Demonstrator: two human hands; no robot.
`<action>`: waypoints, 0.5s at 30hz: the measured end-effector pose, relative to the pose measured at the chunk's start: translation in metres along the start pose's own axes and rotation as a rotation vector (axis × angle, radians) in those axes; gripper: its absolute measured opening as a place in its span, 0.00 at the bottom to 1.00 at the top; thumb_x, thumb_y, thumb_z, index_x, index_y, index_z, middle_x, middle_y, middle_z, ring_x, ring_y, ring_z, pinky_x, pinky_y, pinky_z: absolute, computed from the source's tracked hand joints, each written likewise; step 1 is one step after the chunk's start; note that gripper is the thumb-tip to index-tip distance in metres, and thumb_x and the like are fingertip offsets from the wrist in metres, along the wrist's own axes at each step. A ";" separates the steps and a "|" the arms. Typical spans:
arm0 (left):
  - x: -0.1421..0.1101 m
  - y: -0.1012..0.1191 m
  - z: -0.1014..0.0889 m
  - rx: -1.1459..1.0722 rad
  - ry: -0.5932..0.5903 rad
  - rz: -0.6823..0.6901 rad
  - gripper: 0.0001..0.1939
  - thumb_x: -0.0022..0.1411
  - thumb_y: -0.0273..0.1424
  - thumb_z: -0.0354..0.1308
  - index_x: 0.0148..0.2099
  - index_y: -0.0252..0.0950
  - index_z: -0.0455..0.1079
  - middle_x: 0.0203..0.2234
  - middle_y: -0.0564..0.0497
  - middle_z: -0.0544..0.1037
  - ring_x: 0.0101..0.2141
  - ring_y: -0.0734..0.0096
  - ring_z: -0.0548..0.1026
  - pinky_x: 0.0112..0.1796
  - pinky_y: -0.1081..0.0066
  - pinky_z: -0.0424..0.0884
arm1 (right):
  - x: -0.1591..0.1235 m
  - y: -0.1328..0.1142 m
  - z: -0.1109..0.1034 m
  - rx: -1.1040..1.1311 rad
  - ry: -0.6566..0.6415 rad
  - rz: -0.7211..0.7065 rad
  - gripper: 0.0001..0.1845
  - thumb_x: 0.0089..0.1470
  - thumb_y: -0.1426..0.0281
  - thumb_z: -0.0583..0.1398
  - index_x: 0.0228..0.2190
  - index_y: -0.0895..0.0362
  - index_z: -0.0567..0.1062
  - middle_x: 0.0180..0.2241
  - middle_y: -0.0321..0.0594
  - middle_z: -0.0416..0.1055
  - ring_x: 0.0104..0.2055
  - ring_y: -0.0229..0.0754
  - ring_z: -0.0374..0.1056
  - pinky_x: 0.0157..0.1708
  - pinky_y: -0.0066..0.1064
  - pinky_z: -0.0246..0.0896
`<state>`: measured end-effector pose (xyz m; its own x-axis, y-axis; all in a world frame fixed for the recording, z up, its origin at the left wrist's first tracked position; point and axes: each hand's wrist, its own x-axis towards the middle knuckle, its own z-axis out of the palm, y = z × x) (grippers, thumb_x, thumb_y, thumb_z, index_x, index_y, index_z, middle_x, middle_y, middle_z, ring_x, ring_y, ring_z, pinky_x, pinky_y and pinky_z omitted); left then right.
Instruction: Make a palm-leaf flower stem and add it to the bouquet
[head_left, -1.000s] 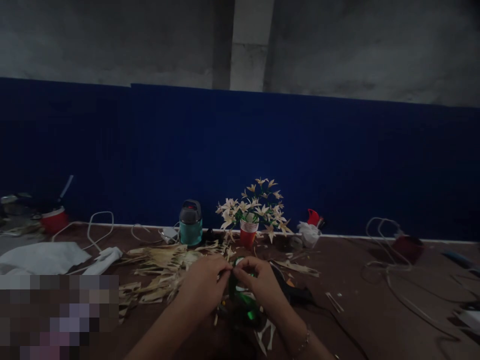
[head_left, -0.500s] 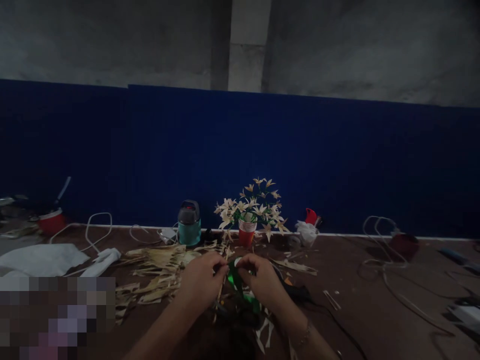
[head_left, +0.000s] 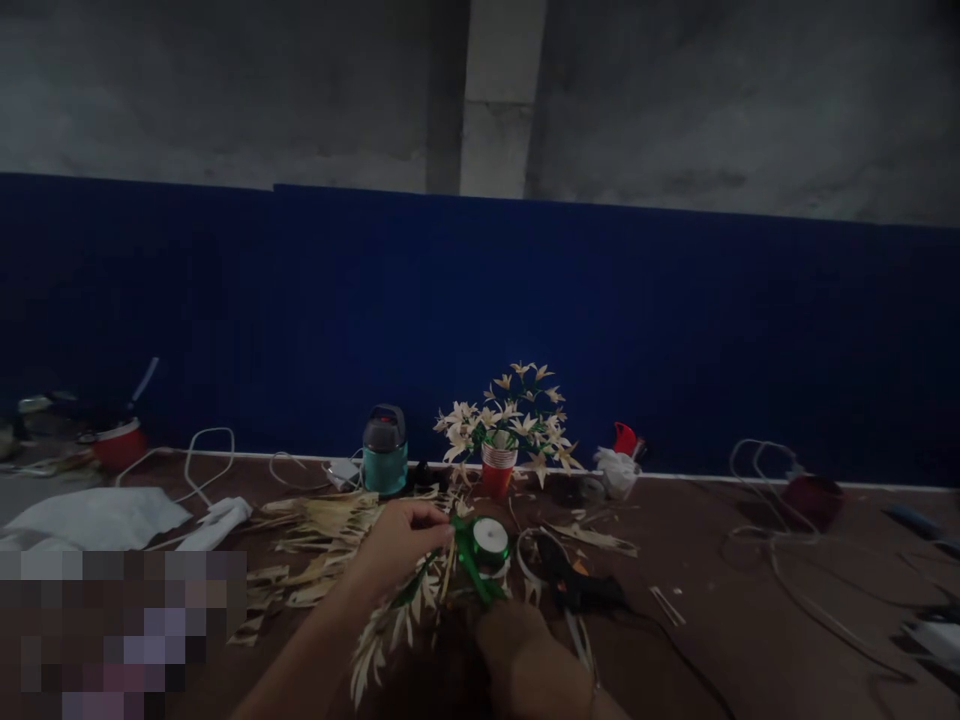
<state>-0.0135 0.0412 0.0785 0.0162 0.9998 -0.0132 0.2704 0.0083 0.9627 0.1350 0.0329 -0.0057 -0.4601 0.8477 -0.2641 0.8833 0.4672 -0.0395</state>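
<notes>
My left hand [head_left: 405,545] is closed in a pinch, its thumb and fingertips on one end of a shiny green ribbon [head_left: 471,562]. The ribbon runs slanting down to my right hand [head_left: 517,645], which is blurred and dark but appears closed on the lower end. Under my left hand hangs a spray of pale, narrow petals [head_left: 401,620] with some green on its stem; whether the left fingers also grip that stem is hidden. Just beyond the ribbon lies a ribbon roll [head_left: 491,540] with a white centre and green rim.
A black glue gun [head_left: 589,588] lies right of the roll. Dried husk strips [head_left: 322,530] spread at the left. Behind stand red paper cups [head_left: 498,472] with pale flowers and a teal bottle [head_left: 385,465]. White cables [head_left: 787,590] trail on the right; a blue partition [head_left: 675,340] stands behind.
My right hand has moved down and toward me, away from my left hand, and the green ribbon now stretches between them. The ribbon roll and petal spray have come into view.
</notes>
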 end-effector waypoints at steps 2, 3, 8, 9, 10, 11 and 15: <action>0.000 0.000 -0.002 -0.004 -0.003 0.017 0.06 0.42 0.32 0.58 0.20 0.34 0.70 0.13 0.57 0.68 0.20 0.74 0.65 0.25 0.75 0.59 | 0.005 -0.004 -0.001 -0.028 0.009 0.011 0.09 0.30 0.82 0.60 0.19 0.59 0.76 0.22 0.49 0.74 0.27 0.51 0.70 0.24 0.33 0.61; 0.000 -0.002 -0.003 -0.014 -0.008 0.024 0.06 0.42 0.32 0.58 0.20 0.34 0.70 0.13 0.57 0.68 0.20 0.75 0.65 0.25 0.75 0.59 | 0.005 -0.005 -0.003 -0.028 0.047 0.008 0.10 0.33 0.81 0.59 0.23 0.61 0.77 0.26 0.52 0.75 0.31 0.53 0.70 0.26 0.36 0.62; 0.004 -0.012 -0.007 -0.118 -0.050 0.000 0.08 0.44 0.34 0.58 0.22 0.33 0.70 0.15 0.56 0.70 0.19 0.77 0.63 0.25 0.76 0.57 | -0.012 -0.009 -0.014 -0.092 0.178 0.008 0.20 0.43 0.78 0.55 0.42 0.63 0.71 0.41 0.59 0.69 0.42 0.58 0.65 0.36 0.44 0.61; 0.004 -0.014 -0.008 -0.140 -0.066 -0.008 0.09 0.44 0.35 0.58 0.23 0.33 0.70 0.15 0.56 0.71 0.19 0.77 0.63 0.25 0.76 0.57 | -0.016 -0.009 -0.015 -0.096 0.198 0.007 0.21 0.44 0.78 0.55 0.44 0.62 0.70 0.43 0.59 0.68 0.43 0.58 0.65 0.36 0.44 0.61; 0.004 -0.015 -0.010 -0.165 -0.080 -0.017 0.09 0.44 0.35 0.59 0.23 0.33 0.70 0.15 0.55 0.71 0.19 0.77 0.63 0.24 0.76 0.57 | -0.020 -0.008 -0.016 -0.094 0.222 0.000 0.22 0.44 0.77 0.55 0.44 0.62 0.69 0.44 0.58 0.67 0.44 0.58 0.64 0.37 0.44 0.60; 0.003 -0.017 -0.011 -0.192 -0.090 -0.033 0.10 0.43 0.36 0.60 0.24 0.33 0.69 0.16 0.55 0.71 0.19 0.77 0.64 0.24 0.75 0.58 | -0.024 -0.007 -0.016 -0.087 0.254 -0.013 0.22 0.44 0.76 0.55 0.44 0.61 0.68 0.45 0.58 0.67 0.45 0.57 0.63 0.39 0.42 0.59; -0.005 -0.029 -0.017 -0.327 -0.103 -0.145 0.13 0.39 0.37 0.63 0.25 0.32 0.68 0.17 0.56 0.70 0.19 0.79 0.65 0.24 0.77 0.59 | -0.033 -0.001 -0.018 -0.047 0.309 -0.116 0.17 0.47 0.76 0.52 0.41 0.60 0.69 0.40 0.54 0.70 0.43 0.50 0.64 0.40 0.36 0.55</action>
<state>-0.0377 0.0358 0.0554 0.1014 0.9808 -0.1666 -0.0441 0.1717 0.9842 0.1474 0.0091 0.0203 -0.5695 0.8208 0.0446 0.8214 0.5703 -0.0062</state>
